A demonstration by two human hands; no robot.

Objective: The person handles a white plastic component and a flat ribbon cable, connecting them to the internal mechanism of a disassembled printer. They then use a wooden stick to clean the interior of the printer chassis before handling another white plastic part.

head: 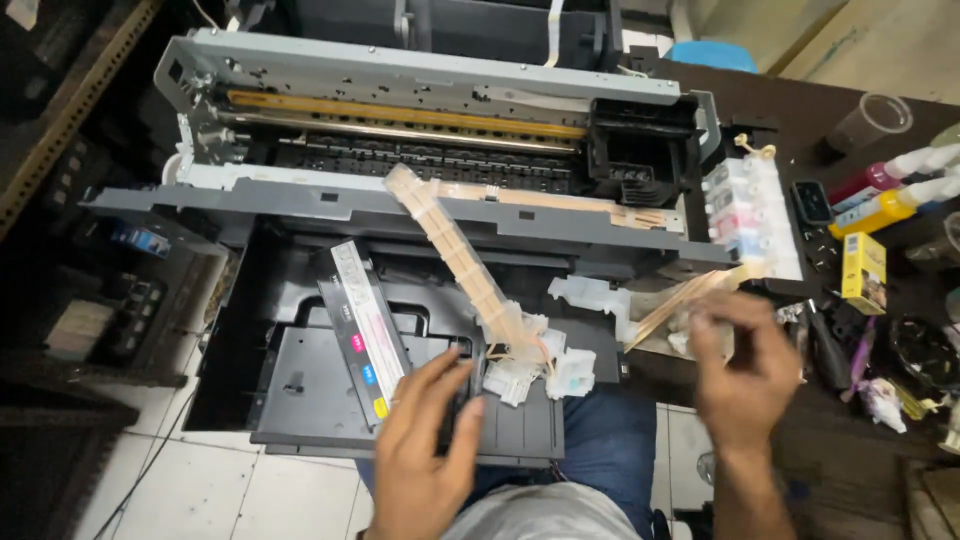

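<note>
The black cartridge holder (462, 385) is gripped between thumb and fingers (432, 385) of the left hand (425, 450), just below the tube bundle (470, 265) running diagonally up-left, while the right hand (740, 365) is held loosely open, apart at the table (800, 440) edge.

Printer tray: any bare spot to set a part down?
Free: the black tray left of the cartridge holder and left hand. Crowded: the tube bundle ahead of the right hand, and the table with ink bottles.
</note>
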